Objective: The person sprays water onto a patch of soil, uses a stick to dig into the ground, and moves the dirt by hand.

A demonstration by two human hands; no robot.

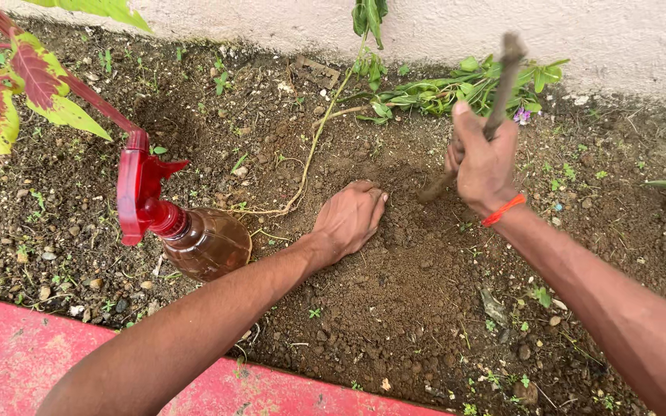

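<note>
The right hand (486, 163) is closed in a full fist around a thin wooden stick (502, 81), thumb up along the shaft, and the stick leans so that its lower end meets the soil (395, 293) just to the left of the hand, near a low mound of loose earth. The upper part of the stick is blurred, so I cannot tell its exact shape there. It looks light and stiff, with a rough dry surface that should not slip in the palm; I judge that a grip low on the shaft, close to the ground, as it is held here, gives the most control, while a hold near the top could bend or snap such a thin piece. The left hand (348, 219) holds nothing: its fingers are curled loosely and it rests with knuckles and fingertips on the soil, just beside the stick's lower end. The earth appears crumbly and soft, with small stones in it. A spray bottle (194, 235) with a red trigger head and brown body lies on its side near the left forearm. A green plant (456, 88) lies flat by the white wall (618, 38), and a red ledge (25, 354) runs along the near edge.
</note>
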